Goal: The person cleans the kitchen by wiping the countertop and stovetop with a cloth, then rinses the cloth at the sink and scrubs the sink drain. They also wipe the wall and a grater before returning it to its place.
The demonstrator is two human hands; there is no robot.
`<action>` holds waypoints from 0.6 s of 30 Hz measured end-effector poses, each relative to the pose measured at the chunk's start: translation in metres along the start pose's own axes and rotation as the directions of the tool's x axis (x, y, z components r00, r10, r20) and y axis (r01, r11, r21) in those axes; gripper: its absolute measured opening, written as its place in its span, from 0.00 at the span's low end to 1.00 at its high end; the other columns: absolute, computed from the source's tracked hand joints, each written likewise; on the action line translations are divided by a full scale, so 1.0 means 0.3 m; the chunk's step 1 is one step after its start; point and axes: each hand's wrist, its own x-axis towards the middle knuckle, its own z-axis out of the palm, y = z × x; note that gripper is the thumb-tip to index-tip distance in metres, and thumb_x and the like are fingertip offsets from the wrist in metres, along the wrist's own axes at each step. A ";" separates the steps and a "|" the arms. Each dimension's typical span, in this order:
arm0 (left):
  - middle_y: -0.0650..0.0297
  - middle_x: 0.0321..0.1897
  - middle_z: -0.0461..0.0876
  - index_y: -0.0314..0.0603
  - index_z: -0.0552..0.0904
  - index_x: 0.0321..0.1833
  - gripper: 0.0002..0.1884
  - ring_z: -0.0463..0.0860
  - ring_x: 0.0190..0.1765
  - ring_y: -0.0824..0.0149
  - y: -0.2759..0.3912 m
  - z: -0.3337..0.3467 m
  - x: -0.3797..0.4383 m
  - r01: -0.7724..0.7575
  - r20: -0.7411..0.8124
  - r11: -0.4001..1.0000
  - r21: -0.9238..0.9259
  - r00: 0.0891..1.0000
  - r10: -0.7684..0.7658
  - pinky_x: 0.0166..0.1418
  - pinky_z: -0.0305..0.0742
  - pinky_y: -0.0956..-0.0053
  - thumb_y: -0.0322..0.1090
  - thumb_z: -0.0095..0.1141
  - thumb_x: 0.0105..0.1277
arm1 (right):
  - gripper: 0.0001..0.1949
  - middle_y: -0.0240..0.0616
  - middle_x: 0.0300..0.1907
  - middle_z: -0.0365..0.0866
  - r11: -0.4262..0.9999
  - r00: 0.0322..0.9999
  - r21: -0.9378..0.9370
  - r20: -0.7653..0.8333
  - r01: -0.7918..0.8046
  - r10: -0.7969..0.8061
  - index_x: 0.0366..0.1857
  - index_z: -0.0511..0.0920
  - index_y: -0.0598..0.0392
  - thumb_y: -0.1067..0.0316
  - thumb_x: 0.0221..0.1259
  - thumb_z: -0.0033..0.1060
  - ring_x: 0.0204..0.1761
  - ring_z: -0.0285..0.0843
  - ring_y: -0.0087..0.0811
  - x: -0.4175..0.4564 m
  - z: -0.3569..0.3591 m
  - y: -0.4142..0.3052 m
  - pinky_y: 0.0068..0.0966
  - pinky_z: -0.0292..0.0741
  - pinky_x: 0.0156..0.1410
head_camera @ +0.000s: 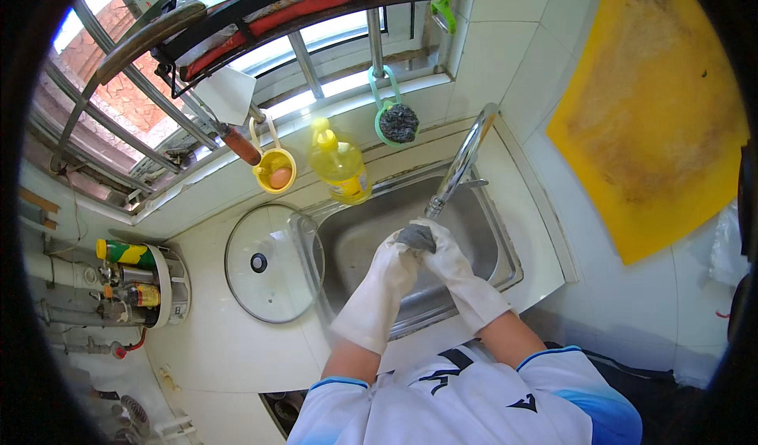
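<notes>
A wad of grey cloth [417, 237] is gripped between my two white-gloved hands, just below the spout of the chrome faucet [459, 163]. My left hand [395, 261] holds its left side and my right hand [441, 246] its right side. Both are over the stainless steel sink [355, 249]. Behind the sink's left part stands a bottle of yellow dish soap [342, 172]. A glass pot lid [272, 285] with a black knob lies on the counter to the left, beside a clear plastic or glass piece at the sink's edge.
A green holder [379, 128] with a dark scourer and a yellow holder [274, 171] with an egg-like object hang from the window bars. A black rack [331, 7] juts overhead. Condiment bottles fill a round caddy [160, 288] at left. A yellow sheet [657, 119] covers the right wall.
</notes>
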 end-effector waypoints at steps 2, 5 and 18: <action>0.55 0.59 0.87 0.44 0.83 0.64 0.20 0.85 0.62 0.55 -0.011 -0.030 -0.034 -0.097 0.015 0.893 0.440 0.995 0.101 0.67 0.79 0.63 0.31 0.65 0.70 | 0.23 0.47 0.62 0.85 0.999 0.999 -0.007 0.012 -0.037 0.037 0.61 0.84 0.54 0.73 0.59 0.70 0.65 0.83 0.43 0.011 -0.008 0.037 0.37 0.75 0.74; 0.49 0.74 0.77 0.47 0.76 0.75 0.34 0.78 0.73 0.47 -0.164 -0.143 -0.077 0.121 -0.282 0.955 0.270 0.959 -0.042 0.77 0.73 0.56 0.35 0.71 0.64 | 0.18 0.48 0.56 0.87 0.974 0.995 -0.227 0.094 0.003 0.019 0.53 0.87 0.55 0.74 0.57 0.67 0.61 0.85 0.44 0.050 -0.031 0.100 0.37 0.78 0.69; 0.55 0.67 0.81 0.53 0.71 0.81 0.33 0.81 0.69 0.57 -0.042 -0.077 -0.081 0.071 0.113 0.640 -0.765 0.993 0.026 0.76 0.74 0.61 0.26 0.58 0.73 | 0.13 0.36 0.51 0.89 0.935 0.998 0.354 -0.061 0.002 0.021 0.57 0.84 0.59 0.75 0.72 0.65 0.53 0.86 0.26 0.000 0.079 0.000 0.25 0.82 0.60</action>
